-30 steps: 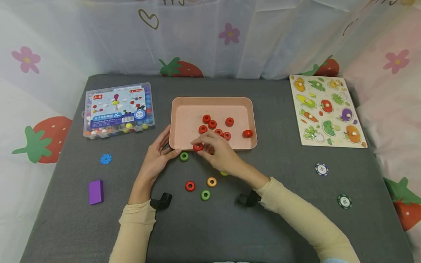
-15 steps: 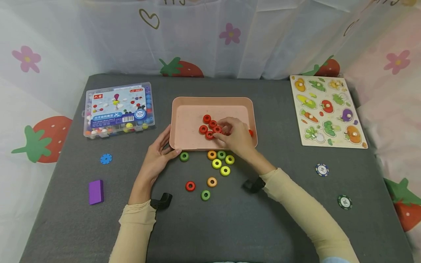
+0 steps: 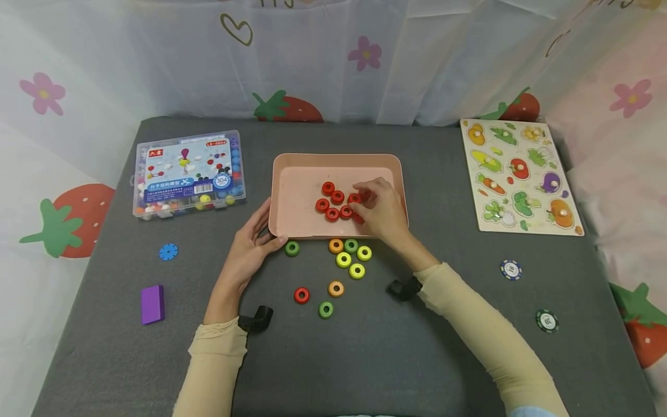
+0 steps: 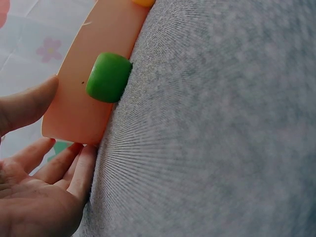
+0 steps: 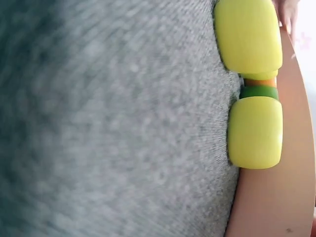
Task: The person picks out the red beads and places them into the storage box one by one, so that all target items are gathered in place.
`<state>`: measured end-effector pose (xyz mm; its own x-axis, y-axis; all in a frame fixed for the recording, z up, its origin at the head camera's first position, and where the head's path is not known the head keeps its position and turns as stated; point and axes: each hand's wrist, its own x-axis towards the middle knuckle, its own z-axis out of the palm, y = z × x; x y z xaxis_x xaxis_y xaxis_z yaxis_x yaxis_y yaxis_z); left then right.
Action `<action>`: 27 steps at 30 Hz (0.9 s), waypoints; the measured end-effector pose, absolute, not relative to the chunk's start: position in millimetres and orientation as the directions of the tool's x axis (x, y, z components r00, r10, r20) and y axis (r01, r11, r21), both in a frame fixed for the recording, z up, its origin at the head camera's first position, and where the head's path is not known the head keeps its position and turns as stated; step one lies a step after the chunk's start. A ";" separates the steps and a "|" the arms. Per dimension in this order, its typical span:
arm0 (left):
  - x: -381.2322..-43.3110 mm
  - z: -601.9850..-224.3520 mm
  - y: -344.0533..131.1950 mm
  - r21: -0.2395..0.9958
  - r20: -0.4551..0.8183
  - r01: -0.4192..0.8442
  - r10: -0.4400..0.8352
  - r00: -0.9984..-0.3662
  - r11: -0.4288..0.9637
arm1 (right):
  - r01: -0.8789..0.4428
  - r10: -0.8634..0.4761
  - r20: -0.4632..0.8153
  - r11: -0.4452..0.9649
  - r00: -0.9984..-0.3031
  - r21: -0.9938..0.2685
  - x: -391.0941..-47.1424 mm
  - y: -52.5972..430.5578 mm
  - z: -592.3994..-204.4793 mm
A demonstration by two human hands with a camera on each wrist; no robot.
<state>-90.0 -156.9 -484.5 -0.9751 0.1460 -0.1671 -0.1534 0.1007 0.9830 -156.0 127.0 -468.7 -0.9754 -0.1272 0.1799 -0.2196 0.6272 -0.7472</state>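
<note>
My left hand [image 3: 245, 252] holds the front left corner of a pink tray [image 3: 292, 174], thumb at the front wall and fingers along the left side. In the left wrist view the thumb [image 4: 29, 106] meets the rim, and a green bead [image 4: 109, 78] stands by the wall. Inside the tray, my right hand [image 3: 384, 214] pinches a red bead [image 3: 354, 198] between thumb and index finger. Another red bead [image 3: 358, 218] is partly hidden by the thumb. Several ring-shaped red beads [image 3: 332, 214] lie grouped to its left. The right wrist view shows yellow beads [image 5: 256, 132] outside the tray.
Before the tray lie green, orange and yellow beads [image 3: 343, 260], and nearer a red bead [image 3: 301, 295]. A boxed bead kit [image 3: 187, 174], blue disc [image 3: 168, 252] and purple block [image 3: 152, 304] are left. Right are a vegetable puzzle board [image 3: 521, 174] and two poker chips [image 3: 510, 269].
My right hand has moved from the tray's front edge to its right half, shifting red beads into a tighter group. My left hand has stayed at the corner.
</note>
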 end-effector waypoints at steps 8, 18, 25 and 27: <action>-90.7 -484.4 -157.3 0.982 -0.171 -0.157 0.142 -0.975 0.108 | -0.331 -0.244 0.229 0.571 -0.942 -0.751 -141.2 121.2 -465.4; -90.9 -485.5 -157.5 0.984 -0.157 -0.142 0.143 -0.977 0.111 | -0.507 -0.525 0.212 0.518 -0.824 -0.689 -97.0 90.3 -452.4; -90.0 -484.7 -157.0 0.985 -0.146 -0.130 0.149 -0.978 0.113 | -0.570 -0.709 0.044 0.527 -0.704 -0.631 -64.7 72.5 -458.9; -90.0 -484.6 -156.8 0.985 -0.144 -0.128 0.149 -0.978 0.113 | -0.580 -0.732 0.000 0.539 -0.681 -0.610 -57.9 69.7 -462.7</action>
